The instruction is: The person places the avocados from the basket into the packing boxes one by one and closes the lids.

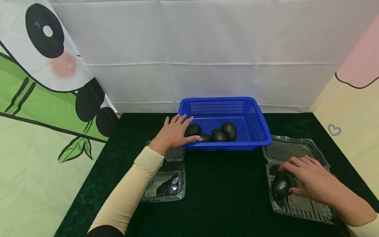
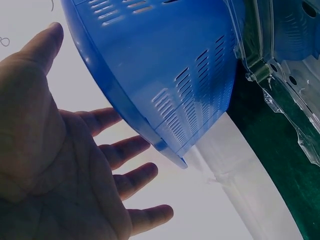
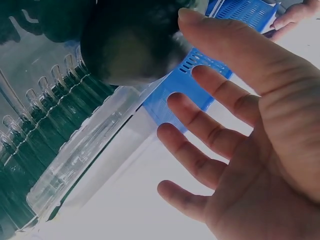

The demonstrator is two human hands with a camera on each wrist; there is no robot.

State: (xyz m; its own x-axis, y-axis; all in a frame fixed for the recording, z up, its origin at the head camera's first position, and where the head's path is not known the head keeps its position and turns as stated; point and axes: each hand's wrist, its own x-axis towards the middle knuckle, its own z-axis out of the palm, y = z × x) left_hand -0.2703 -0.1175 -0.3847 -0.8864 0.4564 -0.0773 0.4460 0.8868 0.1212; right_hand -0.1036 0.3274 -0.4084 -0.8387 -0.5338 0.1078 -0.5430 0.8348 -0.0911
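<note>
My left hand [image 1: 174, 133] is stretched out over the left rim of a blue plastic basket [image 1: 259, 143], its fingers spread and holding nothing. Dark green avocados [image 1: 229, 131] lie in the basket's front left part. On the right, a clear plastic clamshell box [image 1: 316, 210] lies opened with its lid folded back. One avocado [image 1: 282, 185] sits in its left side. Over that avocado is my right hand [image 1: 314, 177], thumb and fingers parted around it; in the right wrist view the fingers stand apart from the avocado [image 3: 135, 50], the thumb tip close to it.
A second clear clamshell box [image 1: 181, 194] lies opened on the left, a dark avocado [image 1: 170, 187] in it, partly behind my left arm. Dark green cloth [image 1: 225, 194] covers the table. A white sheet [image 1: 207, 49] hangs behind the basket, with printed cloth at both sides.
</note>
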